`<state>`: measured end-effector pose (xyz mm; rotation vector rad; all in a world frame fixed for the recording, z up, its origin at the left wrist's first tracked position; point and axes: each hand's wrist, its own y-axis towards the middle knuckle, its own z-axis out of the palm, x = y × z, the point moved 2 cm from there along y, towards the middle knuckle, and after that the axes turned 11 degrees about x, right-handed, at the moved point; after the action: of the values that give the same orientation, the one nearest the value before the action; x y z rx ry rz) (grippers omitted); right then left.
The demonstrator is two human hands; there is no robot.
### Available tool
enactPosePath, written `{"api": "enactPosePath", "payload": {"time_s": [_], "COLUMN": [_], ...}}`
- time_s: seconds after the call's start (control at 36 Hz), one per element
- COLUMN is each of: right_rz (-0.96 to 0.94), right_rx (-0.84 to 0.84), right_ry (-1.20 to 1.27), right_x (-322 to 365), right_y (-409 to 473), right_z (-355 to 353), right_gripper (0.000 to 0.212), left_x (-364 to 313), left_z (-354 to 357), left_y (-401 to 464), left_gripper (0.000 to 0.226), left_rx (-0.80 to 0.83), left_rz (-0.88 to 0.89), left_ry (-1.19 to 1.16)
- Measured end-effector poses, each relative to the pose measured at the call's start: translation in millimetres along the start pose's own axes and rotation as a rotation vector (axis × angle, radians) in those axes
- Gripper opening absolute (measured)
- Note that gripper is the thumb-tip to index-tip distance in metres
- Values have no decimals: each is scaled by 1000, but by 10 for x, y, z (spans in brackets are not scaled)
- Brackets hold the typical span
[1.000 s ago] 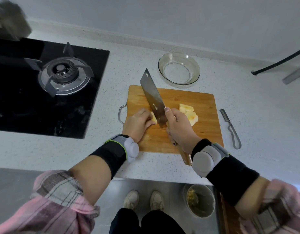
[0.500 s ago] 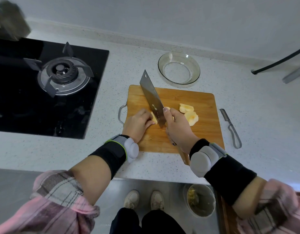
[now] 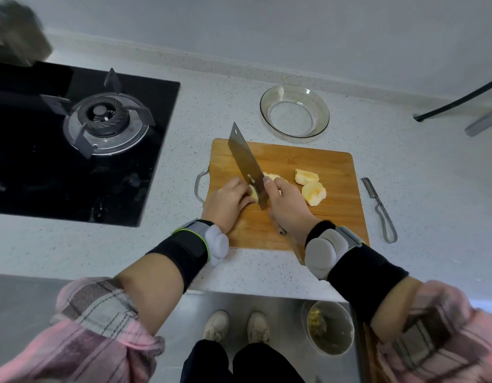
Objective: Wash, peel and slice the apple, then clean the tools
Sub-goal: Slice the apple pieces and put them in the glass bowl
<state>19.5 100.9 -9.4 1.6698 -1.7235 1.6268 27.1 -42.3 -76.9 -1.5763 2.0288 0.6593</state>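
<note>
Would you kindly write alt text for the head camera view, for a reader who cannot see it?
On a wooden cutting board, the right hand grips a cleaver cutting an apple piece that the left hand steadies; two peeled apple pieces lie to the right. A glass bowl sits behind the board, a peeler to its right, a gas hob to the left.

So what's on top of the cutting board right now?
On the cutting board: two peeled apple pieces at right, both hands, and the knife cutting another piece. The left hand and blade cover most of that piece.
</note>
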Motion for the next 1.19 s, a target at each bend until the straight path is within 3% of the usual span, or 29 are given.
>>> {"api": "enactPosePath", "payload": {"time_s": [0.25,0.97,1.19], "right_rz": [-122,-44,9], "right_rx": [-37,-50,62], "right_ry": [35,-113,118], "right_x": [26,-17,14], "right_y": [-99,11,-2], "right_z": [-55,76,-88], "right_gripper": [36,47,38], "left_x": [-6,-33,-45], "left_z": [2,-25,-39], "left_y": [-9,-7,-1], "left_gripper": [16,14,15], "left_rx": [-12,3,8], "left_rz": [16,13,12], "left_ry": [4,16,3]}}
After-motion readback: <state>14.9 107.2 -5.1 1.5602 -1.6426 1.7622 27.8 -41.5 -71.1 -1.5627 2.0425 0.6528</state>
